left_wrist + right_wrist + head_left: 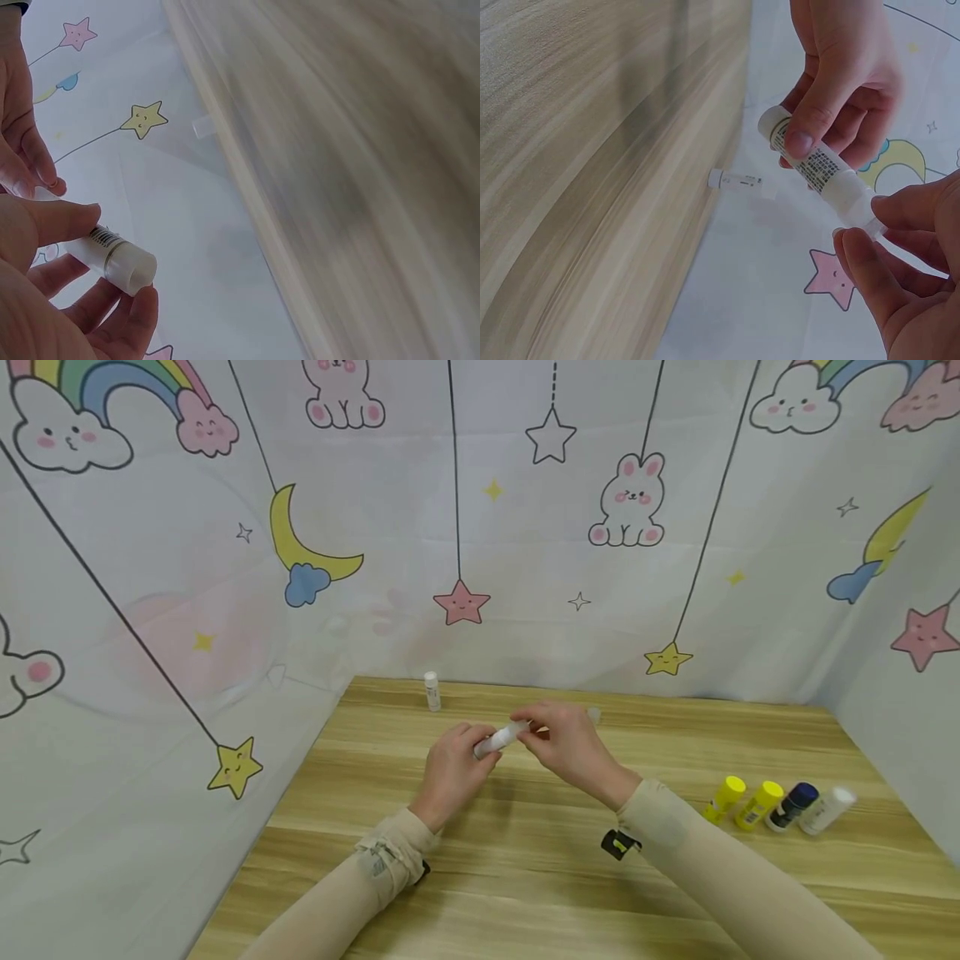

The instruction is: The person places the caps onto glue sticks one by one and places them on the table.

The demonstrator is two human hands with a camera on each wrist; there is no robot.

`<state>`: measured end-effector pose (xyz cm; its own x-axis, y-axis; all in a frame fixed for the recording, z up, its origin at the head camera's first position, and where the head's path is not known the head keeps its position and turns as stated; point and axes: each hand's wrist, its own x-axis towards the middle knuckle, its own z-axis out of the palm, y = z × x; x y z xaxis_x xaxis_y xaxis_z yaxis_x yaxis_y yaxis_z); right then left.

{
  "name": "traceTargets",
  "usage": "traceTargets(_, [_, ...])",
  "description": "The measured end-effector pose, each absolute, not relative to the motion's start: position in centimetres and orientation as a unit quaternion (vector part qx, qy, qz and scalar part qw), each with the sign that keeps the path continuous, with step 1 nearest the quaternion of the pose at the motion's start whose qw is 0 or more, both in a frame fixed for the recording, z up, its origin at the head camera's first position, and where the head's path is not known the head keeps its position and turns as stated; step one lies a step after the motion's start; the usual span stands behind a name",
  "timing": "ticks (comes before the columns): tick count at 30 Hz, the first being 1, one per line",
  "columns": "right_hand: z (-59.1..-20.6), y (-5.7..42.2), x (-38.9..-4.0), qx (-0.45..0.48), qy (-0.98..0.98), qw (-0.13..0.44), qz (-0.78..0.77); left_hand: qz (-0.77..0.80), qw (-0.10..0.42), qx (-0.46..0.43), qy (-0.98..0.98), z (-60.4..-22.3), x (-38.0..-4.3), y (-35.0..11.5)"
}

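Note:
Over the middle of the table, my left hand (456,768) grips a white glue stick (819,166) round its labelled barrel, thumb on one side and fingers on the other. The stick is tilted, its base (141,274) facing the left wrist camera. With thumb and fingertips, my right hand (566,742) pinches a translucent end piece (875,227) at the stick's other end. Whether that piece is loose from the barrel I cannot tell. Behind the right hand, partly hidden, a small translucent white piece (594,715) stands on the table; it resembles a cap.
Another white glue stick (432,692) stands upright near the table's back edge. At the right stand two yellow sticks (759,806), a dark blue-capped stick (792,807) and a white stick (827,811). A printed white curtain (525,643) encloses the wooden table (525,877).

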<state>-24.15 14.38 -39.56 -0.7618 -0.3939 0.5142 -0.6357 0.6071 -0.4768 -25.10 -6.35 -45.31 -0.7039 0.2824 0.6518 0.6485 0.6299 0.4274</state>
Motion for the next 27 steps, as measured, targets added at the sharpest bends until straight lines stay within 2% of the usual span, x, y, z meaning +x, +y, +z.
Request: traceTargets(27, [-40.04, 14.48, -23.72, 0.285, -0.880, 0.180, 0.333, -0.331, 0.257, -0.272, -0.866, -45.13, -24.69, -6.00])
